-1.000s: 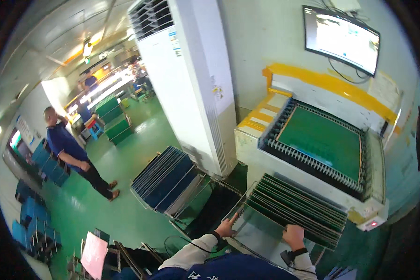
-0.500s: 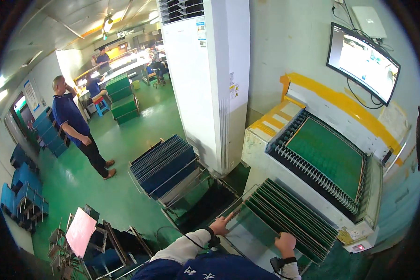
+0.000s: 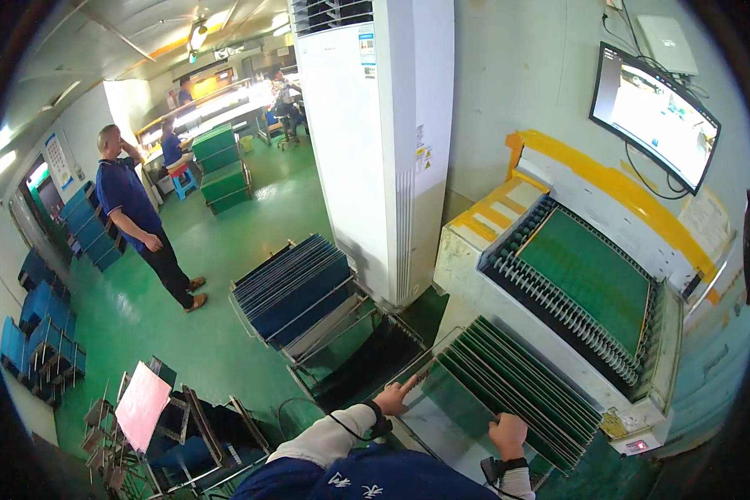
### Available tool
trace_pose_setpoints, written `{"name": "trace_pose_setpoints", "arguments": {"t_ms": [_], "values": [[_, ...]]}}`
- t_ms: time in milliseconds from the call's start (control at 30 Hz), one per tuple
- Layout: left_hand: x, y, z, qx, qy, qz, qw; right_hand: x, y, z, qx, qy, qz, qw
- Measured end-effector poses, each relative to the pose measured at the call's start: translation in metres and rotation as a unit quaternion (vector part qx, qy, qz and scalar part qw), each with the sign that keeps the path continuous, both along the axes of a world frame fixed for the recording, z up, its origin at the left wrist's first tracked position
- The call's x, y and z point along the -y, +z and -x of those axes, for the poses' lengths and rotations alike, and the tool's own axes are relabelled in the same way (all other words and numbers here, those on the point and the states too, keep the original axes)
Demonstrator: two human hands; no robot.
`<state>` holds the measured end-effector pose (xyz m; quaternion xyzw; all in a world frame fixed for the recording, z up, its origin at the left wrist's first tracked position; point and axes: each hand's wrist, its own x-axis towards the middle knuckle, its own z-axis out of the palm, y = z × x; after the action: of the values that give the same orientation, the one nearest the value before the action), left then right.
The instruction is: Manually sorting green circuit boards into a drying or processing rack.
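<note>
A wire rack of upright green panels stands right in front of me, beside the machine. My left hand rests at the rack's left edge, its index finger stretched out along the toothed side rail. My right hand is curled closed at the top edge of the nearest green panel, toward its right end. The fingers' undersides are hidden. Both wrists carry dark bands with cables.
Right of the rack is a white machine with a green board on its rollers. A monitor hangs above. A tall white cabinet unit, a rack of dark panels and more racks stand leftward. Another person stands farther off.
The whole view has shifted slightly with my head. My two hands keep nearly the same places on the rack and panel. The standing person has barely moved.
</note>
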<state>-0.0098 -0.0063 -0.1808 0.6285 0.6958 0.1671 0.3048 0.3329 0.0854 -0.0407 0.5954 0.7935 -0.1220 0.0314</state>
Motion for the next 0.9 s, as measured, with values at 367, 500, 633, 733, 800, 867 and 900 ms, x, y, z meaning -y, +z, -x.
{"name": "trace_pose_setpoints", "arguments": {"t_ms": [367, 500, 633, 733, 800, 867, 900], "values": [[0.0, 0.002, 0.0, 0.003, 0.01, 0.025, 1.0, 0.001, 0.0, 0.002, -0.015, 0.002, -0.014, 1.0], [-0.002, 0.003, -0.001, 0.001, -0.001, 0.029, 1.0, 0.001, 0.006, 0.002, -0.003, -0.009, 0.002, 1.0], [-0.002, 0.0, 0.0, 0.004, -0.003, 0.025, 1.0, 0.001, 0.011, 0.005, 0.01, -0.017, 0.017, 1.0], [-0.002, 0.004, 0.0, 0.003, -0.004, 0.028, 1.0, 0.001, 0.012, 0.006, 0.01, -0.017, 0.017, 1.0], [-0.002, 0.008, 0.0, 0.002, -0.005, 0.028, 1.0, 0.001, 0.013, 0.006, 0.013, -0.017, 0.017, 1.0], [-0.001, 0.01, 0.0, -0.002, -0.006, 0.027, 1.0, 0.001, 0.014, 0.008, 0.017, -0.016, 0.017, 1.0], [-0.001, 0.013, -0.002, -0.004, -0.006, 0.031, 0.999, 0.001, 0.014, 0.007, 0.019, -0.017, 0.017, 1.0]]}}
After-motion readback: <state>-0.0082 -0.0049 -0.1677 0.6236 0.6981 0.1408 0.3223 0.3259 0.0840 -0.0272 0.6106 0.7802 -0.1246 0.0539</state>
